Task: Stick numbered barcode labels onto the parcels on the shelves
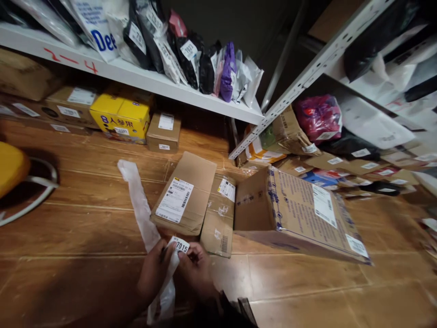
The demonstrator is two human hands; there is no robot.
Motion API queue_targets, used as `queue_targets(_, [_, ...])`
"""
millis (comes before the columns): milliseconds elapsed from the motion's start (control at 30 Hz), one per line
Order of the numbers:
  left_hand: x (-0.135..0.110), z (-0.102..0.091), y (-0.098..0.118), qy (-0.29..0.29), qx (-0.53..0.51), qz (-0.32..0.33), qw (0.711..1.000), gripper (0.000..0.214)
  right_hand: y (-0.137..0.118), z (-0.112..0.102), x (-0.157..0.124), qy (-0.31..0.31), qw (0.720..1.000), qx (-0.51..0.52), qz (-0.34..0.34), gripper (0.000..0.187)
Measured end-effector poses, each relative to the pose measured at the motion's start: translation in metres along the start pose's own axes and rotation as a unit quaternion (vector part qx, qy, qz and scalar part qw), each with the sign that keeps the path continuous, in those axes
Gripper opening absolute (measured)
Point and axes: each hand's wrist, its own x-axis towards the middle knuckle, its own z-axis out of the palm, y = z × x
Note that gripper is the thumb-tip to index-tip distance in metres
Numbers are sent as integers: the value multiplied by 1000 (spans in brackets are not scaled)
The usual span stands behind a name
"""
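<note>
Both hands meet low in the view over a wooden floor (85,218). The left hand (153,271) and the right hand (198,266) pinch between their fingertips a small white sticker (180,246) printed 7015, fingers closed narrowly on it. The sticker sits at the near end of a long white backing strip (139,205), which trails away across the floor to the upper left and also hangs down between the hands. Just beyond the hands three cardboard boxes lie on the floor, all shut, so their contents cannot be told: a flat box with a large shipping label (186,193), a narrower taped box (220,214) touching its right side, and a large printed box (300,214) tipped on its side further right. Against the shelving stand a yellow carton (119,116) and a small brown box (164,132), side by side. The white shelf (143,79) above holds a row of soft mailer bags (191,59), black, white, pink and purple, too crowded to count. A second rack (307,73) on the right holds more parcels, among them a red bag (317,116).
</note>
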Motion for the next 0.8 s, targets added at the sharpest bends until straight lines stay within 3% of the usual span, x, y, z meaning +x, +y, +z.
queue_targets(200, [17, -29, -32, -34, 66, 44, 996, 42, 32, 38, 10, -6, 1000, 7, 29, 30])
queue_targets(367, [24, -58, -45, -77, 173, 106, 976, 43, 46, 39, 10, 34, 999, 13, 5, 34])
queue_targets(500, [31, -96, -55, -144, 264, 240, 923, 39, 41, 30, 10, 113, 993, 26, -38, 36])
queue_targets(600, [40, -115, -55, -122, 319, 295, 892, 44, 38, 33, 17, 126, 990, 35, -43, 38])
queue_targets(700, [52, -115, -45, -59, 300, 223, 926, 44, 41, 42, 27, 153, 987, 46, -29, 42])
queue_targets(800, [67, -105, -36, 1, 284, 65, 957, 42, 49, 49, 34, 192, 980, 49, -10, 47])
